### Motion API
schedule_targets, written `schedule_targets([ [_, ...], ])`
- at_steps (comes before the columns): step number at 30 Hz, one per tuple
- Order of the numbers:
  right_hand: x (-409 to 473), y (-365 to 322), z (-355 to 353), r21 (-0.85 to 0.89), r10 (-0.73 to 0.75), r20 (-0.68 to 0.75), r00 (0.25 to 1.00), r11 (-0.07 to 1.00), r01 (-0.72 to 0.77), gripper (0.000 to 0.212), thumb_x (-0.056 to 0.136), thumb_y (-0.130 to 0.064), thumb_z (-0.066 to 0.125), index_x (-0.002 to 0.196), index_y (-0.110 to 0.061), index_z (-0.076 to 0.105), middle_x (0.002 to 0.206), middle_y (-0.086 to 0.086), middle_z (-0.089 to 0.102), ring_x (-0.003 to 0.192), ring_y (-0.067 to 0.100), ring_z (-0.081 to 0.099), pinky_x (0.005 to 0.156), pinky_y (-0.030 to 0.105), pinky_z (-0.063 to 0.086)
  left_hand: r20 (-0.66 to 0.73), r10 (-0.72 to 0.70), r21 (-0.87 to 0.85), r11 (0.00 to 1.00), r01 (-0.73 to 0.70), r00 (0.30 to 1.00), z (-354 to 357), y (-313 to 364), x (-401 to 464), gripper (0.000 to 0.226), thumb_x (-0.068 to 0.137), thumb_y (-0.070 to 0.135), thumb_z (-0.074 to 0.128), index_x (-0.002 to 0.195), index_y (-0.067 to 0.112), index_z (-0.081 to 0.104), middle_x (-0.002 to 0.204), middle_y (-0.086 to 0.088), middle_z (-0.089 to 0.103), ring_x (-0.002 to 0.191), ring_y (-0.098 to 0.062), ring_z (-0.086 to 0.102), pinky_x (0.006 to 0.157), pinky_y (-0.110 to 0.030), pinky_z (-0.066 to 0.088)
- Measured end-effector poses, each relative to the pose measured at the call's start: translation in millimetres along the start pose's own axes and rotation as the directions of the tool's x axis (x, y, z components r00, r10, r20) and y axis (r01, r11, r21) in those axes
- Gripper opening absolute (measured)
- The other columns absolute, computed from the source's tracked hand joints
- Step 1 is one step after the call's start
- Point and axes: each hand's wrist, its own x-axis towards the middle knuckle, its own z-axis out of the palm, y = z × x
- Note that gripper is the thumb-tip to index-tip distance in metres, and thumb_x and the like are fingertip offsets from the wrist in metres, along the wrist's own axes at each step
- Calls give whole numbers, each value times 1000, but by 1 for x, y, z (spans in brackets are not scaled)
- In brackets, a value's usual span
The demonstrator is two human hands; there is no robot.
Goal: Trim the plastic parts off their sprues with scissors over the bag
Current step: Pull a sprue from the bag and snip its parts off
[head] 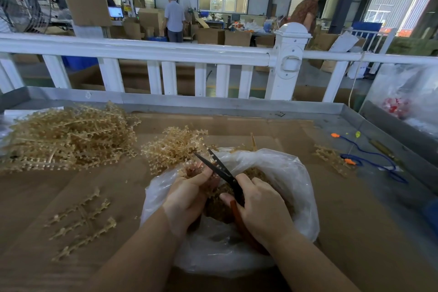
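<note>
My left hand (189, 193) grips a bunch of tan plastic sprues (174, 147) that fans out up and to the left above the bag. My right hand (262, 211) holds scissors (219, 169) with black blades and red-brown handles; the blades stand apart and point up-left into the sprue bunch, close to my left thumb. Under both hands lies an open clear plastic bag (286, 173) with a heap of small tan cut parts (259, 174) inside.
A large pile of tan sprues (68, 137) lies at the left on the cardboard-covered table (331, 232). Bare trimmed sprues (80, 223) lie at front left, another sprue (331, 159) at right. A blue cord with orange earplugs (369, 161) lies near the right metal rim. A white fence (166, 54) stands behind.
</note>
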Motion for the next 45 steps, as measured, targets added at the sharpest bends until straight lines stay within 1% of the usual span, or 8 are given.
schedule_targets([
  [3,2,-2,-1,12,-5,9,1000,1000,5,35,92,-57,41,107,-26,51,86,-8,53,81,12,54,72,19,40,12,8,-9,1000,-7,1000,-2,-2,2,7,67,3,65,68,2,72,72,-13,71,64,-19,71,53,-25,55],
  [9,4,-2,-1,21,0,18,1000,1000,0,33,92,-55,44,101,-24,50,83,-3,56,77,17,57,68,24,42,17,49,14,999,-49,999,0,-4,2,21,71,2,61,53,8,71,62,-12,67,56,-17,68,51,-24,54],
  [19,3,2,3,6,-9,-11,1000,1000,9,37,93,-56,40,104,-23,52,87,-2,63,78,15,61,70,25,49,1,-3,-5,1000,3,1000,1,-3,2,5,73,1,62,78,-1,63,67,-13,69,58,-18,69,49,-24,54],
  [23,3,1,1,41,-15,-29,999,999,16,34,92,-56,44,101,-25,52,83,-6,59,73,11,56,66,18,42,3,-18,0,1000,18,1000,0,-2,2,5,77,1,62,81,-1,64,68,-12,70,59,-18,70,49,-24,54],
  [30,6,-4,1,77,-10,-49,999,997,13,32,90,-57,44,97,-26,52,81,-9,57,74,7,53,69,17,44,9,-49,89,995,48,999,-3,-1,-1,45,71,11,67,112,-6,60,91,-17,70,74,-23,70,57,-27,56],
  [34,7,-5,2,91,9,-81,997,996,-2,33,89,-58,41,95,-27,51,80,-11,56,75,6,53,70,18,45,3,-88,130,988,87,996,-2,0,-2,62,72,12,67,128,-8,51,119,-25,63,90,-29,67,64,-34,56],
  [38,10,-5,4,75,16,-81,997,997,-10,39,88,-61,35,98,-27,52,83,-7,60,78,9,56,73,22,49,6,-108,164,981,106,994,-1,0,-4,62,70,14,67,126,-8,53,119,-25,63,88,-29,68,64,-35,55],
  [45,11,-4,3,66,16,-49,999,998,-13,30,91,-55,43,98,-27,51,80,-11,56,72,4,54,66,12,41,-7,-114,173,978,113,993,-1,1,-5,47,69,12,67,112,-5,62,99,-20,70,79,-26,71,60,-33,56],
])
